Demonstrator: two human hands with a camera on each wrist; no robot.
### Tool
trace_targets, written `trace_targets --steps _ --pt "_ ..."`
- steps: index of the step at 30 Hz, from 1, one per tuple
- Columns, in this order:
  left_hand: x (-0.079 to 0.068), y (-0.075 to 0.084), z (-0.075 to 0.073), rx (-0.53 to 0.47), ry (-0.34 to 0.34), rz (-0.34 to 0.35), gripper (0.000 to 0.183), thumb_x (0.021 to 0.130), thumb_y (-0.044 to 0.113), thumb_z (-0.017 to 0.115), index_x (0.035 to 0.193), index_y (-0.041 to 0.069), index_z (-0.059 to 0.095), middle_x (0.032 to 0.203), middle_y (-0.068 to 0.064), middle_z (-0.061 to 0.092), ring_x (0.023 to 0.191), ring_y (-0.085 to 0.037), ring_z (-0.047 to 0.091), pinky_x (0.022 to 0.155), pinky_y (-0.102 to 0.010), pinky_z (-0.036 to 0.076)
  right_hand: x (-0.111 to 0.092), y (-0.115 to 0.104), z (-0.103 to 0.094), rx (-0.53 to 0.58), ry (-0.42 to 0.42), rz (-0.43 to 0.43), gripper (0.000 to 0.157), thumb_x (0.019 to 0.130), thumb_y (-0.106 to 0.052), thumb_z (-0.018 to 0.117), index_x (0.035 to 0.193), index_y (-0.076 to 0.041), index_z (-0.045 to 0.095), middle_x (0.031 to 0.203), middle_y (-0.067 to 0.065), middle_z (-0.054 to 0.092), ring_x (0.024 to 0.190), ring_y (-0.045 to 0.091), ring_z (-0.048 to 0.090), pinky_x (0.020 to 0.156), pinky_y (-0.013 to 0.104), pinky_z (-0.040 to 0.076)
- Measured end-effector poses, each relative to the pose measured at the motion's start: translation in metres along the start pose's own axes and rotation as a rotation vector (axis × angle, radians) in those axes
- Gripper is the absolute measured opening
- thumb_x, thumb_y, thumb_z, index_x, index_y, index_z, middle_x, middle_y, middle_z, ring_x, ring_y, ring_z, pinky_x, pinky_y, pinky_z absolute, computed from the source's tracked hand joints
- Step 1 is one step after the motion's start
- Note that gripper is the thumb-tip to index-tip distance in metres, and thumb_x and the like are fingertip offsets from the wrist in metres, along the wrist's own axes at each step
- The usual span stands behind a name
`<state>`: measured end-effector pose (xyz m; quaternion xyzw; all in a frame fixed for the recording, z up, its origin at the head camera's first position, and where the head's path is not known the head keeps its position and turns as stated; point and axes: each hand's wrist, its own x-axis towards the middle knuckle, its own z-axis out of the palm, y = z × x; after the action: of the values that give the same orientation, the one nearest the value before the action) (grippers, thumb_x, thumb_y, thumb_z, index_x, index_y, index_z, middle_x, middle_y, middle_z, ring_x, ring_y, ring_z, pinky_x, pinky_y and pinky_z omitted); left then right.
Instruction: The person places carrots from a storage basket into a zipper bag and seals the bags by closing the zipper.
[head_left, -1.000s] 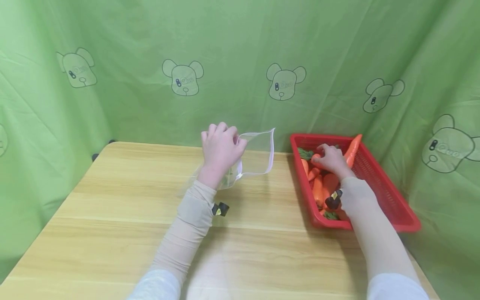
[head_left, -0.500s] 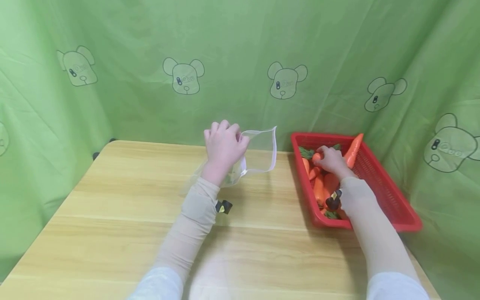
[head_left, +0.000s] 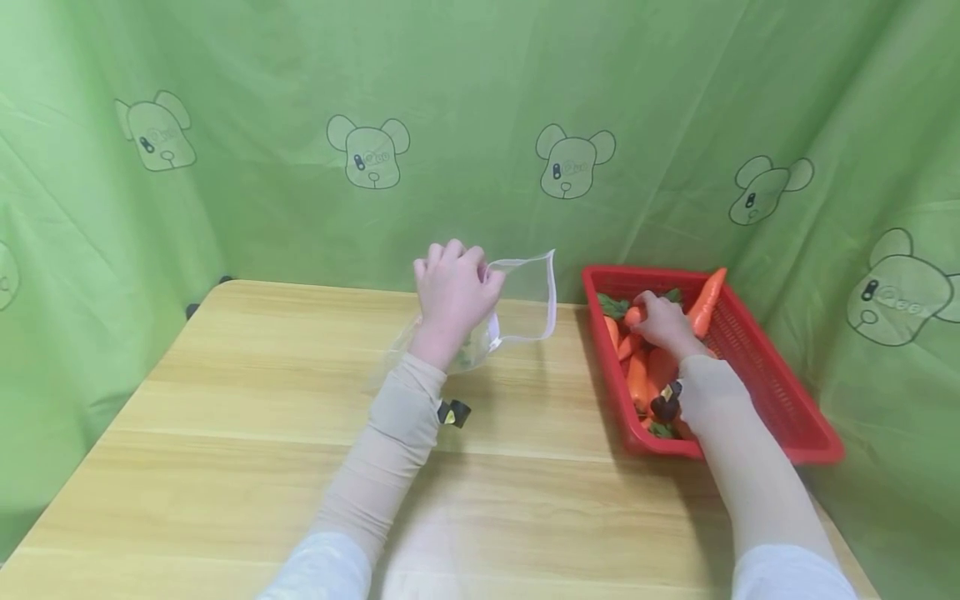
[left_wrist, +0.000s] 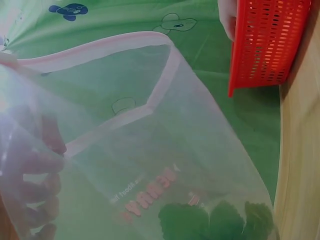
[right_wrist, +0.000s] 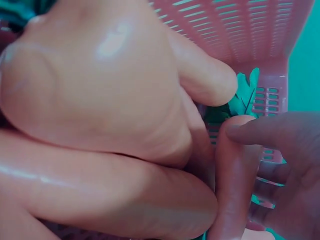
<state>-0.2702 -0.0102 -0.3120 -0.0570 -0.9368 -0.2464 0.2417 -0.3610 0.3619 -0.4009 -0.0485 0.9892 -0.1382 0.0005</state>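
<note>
My left hand [head_left: 453, 292] grips one side of the mouth of a clear zip bag [head_left: 553, 308], whose other side spreads open to the right. Through the bag wall in the left wrist view, green leafy pieces [left_wrist: 225, 220] show low inside, near red printed lettering. My right hand [head_left: 663, 323] reaches into a red plastic basket [head_left: 791, 396] of carrots. In the right wrist view its thumb lies against the end of a carrot [right_wrist: 235, 175], with the fingers around the far side; part of that carrot is hidden by other carrots.
A long carrot [head_left: 707, 300] leans on the basket's back rim, its tip above it. Other carrots [head_left: 637, 379] are heaped along the basket's left side. The wooden table [head_left: 247, 467] meets a green curtain [head_left: 465, 100] at the back.
My left hand has shifted slightly right and up, bringing the zip bag along. The right hand has stayed almost in place among the carrots.
</note>
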Motion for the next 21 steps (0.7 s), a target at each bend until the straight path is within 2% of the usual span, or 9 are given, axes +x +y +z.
trace_targets --steps 6,14,21 --pt "-0.002 -0.004 -0.004 0.013 0.017 -0.023 0.023 0.088 0.040 0.053 0.074 0.022 0.054 0.093 0.002 0.056 0.096 -0.020 0.045 0.088 -0.041 0.035 -0.003 -0.005 -0.007 0.007 0.020 -0.013 0.052 0.087 -0.021 0.061 0.130 0.003 0.044 0.123 0.036 0.050 0.114 0.057 0.045 0.094 0.067 0.035" --pt "-0.007 -0.018 -0.022 -0.001 0.080 -0.079 0.020 0.086 0.035 0.055 0.073 0.020 0.053 0.091 0.001 0.056 0.097 -0.021 0.045 0.089 -0.043 0.035 -0.005 -0.007 -0.009 0.040 0.068 -0.032 0.051 0.086 -0.019 0.063 0.127 0.005 0.046 0.121 0.037 0.052 0.112 0.059 0.044 0.097 0.064 0.034" --pt "-0.011 -0.031 -0.031 -0.008 0.132 -0.089 0.021 0.085 0.034 0.053 0.071 0.019 0.051 0.091 -0.001 0.057 0.096 -0.023 0.046 0.088 -0.044 0.034 -0.006 -0.007 -0.011 0.073 0.049 -0.039 0.052 0.088 -0.019 0.063 0.130 0.006 0.043 0.123 0.037 0.050 0.113 0.057 0.042 0.098 0.064 0.032"
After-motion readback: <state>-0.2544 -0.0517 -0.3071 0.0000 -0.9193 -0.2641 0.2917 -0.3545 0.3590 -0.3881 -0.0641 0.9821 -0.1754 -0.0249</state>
